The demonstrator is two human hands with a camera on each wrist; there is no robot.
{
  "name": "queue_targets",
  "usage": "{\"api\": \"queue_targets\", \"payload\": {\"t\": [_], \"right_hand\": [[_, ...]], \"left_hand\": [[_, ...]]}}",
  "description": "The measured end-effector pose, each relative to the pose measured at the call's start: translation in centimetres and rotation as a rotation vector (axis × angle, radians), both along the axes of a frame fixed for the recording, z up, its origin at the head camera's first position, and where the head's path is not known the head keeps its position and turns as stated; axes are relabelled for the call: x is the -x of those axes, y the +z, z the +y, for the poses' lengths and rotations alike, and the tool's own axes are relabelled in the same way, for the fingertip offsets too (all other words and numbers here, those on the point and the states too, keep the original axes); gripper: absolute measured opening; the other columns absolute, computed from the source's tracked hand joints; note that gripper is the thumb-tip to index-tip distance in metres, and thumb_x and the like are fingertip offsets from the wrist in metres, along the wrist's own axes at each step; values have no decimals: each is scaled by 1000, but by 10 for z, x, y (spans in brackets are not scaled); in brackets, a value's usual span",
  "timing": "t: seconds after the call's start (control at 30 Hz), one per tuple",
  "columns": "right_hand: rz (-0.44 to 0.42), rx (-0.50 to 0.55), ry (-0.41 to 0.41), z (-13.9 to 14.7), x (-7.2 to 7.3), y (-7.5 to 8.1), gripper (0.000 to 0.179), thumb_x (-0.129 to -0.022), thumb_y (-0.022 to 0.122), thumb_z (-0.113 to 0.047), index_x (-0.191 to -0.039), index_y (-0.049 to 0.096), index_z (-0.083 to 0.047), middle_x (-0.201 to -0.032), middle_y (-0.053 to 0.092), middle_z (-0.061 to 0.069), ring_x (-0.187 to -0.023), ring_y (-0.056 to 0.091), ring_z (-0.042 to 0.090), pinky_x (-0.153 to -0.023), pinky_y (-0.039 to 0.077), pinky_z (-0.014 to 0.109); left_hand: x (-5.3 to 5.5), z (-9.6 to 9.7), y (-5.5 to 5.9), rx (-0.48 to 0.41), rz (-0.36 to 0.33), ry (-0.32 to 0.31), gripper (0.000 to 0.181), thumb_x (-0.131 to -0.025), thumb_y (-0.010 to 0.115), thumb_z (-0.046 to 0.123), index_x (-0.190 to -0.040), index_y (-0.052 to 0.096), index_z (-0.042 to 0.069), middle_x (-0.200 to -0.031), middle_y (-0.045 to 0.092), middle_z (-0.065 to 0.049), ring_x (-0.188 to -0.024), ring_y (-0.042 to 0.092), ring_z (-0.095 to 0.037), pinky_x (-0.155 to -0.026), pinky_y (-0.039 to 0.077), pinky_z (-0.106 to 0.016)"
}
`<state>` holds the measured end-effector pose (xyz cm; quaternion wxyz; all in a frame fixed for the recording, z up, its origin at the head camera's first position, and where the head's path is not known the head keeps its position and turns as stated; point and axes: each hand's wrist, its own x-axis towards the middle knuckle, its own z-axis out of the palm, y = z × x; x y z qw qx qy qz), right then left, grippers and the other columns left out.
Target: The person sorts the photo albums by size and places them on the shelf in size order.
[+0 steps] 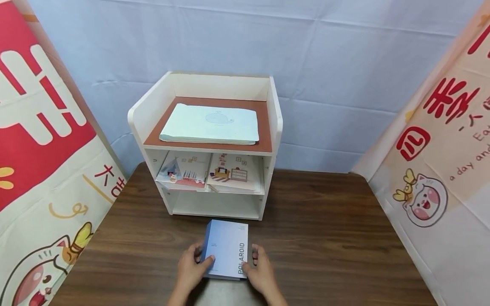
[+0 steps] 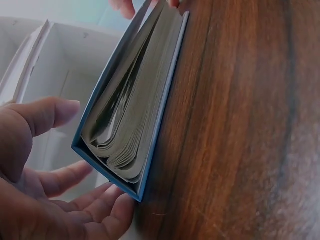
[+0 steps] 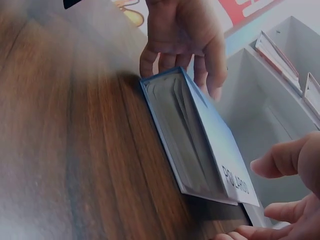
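A blue-and-white photo album [image 1: 226,248], marked POLAROID, lies on the table, its front cover up. My left hand [image 1: 192,265] is at the spine side; in the left wrist view its fingers [image 2: 107,212] are loosely bent at the spine, and the thumb stands over the cover, apart from it. On the opposite side is my right hand [image 1: 263,270], fingers loosely bent beside the album's free edge. Its thumb [image 3: 275,162] is close to the cover; whether they touch I cannot tell. Pages [image 2: 145,110] show between the slightly parted covers.
A white shelf unit [image 1: 275,123] stands behind the album. On its top lies a pale book [image 1: 214,123] with a whale drawing; two illustrated books [image 1: 235,174] rest on the middle shelf. The wooden table [image 1: 329,238] extends to both sides, with printed cloths [image 1: 425,187] around.
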<state>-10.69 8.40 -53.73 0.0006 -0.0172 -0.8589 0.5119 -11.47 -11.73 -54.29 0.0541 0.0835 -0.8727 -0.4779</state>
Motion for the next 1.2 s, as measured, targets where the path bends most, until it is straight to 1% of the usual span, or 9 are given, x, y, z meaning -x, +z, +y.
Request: {"api": "queue_targets", "payload": {"t": [0.2,0.4,0.47,0.63,0.77,0.9,0.97,1.03,1.2], "right_hand": [[-54,138,27,-8,1,0,58,-74,69,0,-124,42,13,-102,56,25,-86,60,32,-71,50,41],[-58,197,46,-16,4,-3,60,-74,69,0,-125,41,12,-97,60,17,-79,57,21,-66,46,32],[-68,234,44,-16,5,-3,60,-74,67,1,-126,39,12,-97,59,18,-79,56,21,-66,46,31],[-157,406,23,-13,6,-3,60,-76,61,4,-128,32,15,-94,56,20,-76,58,22,-61,51,33],[-191,486,-3,-12,5,-4,59,-77,59,5,-127,31,15,-93,55,21,-74,59,21,-61,52,33],[-228,575,-7,-9,4,-2,59,-77,57,6,-129,28,13,-95,55,22,-72,59,20,-61,52,34],[-248,607,-5,-8,4,-2,60,-77,56,6,-130,28,12,-95,55,21,-71,59,19,-61,51,34],[-265,633,-3,-7,4,-1,61,-76,56,7,-130,28,11,-96,55,20,-71,59,19,-60,51,33],[-319,728,4,-5,3,-1,64,-75,56,8,-132,25,9,-97,54,17,-74,58,18,-61,49,31]], "left_hand": [[0,-1,2,-26,-41,28,50,-72,78,15,-112,58,-7,-95,62,-17,-83,60,-27,-73,49,-40],[1,1,1,-50,-60,29,47,-71,78,14,-110,58,-6,-91,62,-15,-81,60,-26,-71,49,-39],[2,1,-1,-83,-62,29,47,-72,77,12,-110,58,-7,-91,62,-17,-80,61,-26,-70,50,-39],[2,-1,-3,-174,-69,36,47,-72,77,10,-110,57,-9,-95,61,-20,-82,61,-28,-71,50,-39],[1,-2,-2,-223,-79,30,48,-72,76,9,-112,56,-10,-98,60,-23,-86,61,-31,-73,51,-40],[1,-3,1,-329,-102,28,50,-74,75,7,-114,53,-12,-94,60,-21,-78,61,-25,-57,50,-32],[1,-4,2,-394,-116,25,51,-75,74,6,-116,51,-12,-92,60,-20,-71,60,-22,-47,46,-28],[1,-7,2,-438,-125,18,53,-75,74,7,-118,51,-12,-92,60,-19,-68,58,-20,-42,43,-27],[-1,-15,1,-496,-168,-27,58,-73,75,4,-123,48,-12,-97,60,-19,-76,58,-21,-52,47,-32]]}}
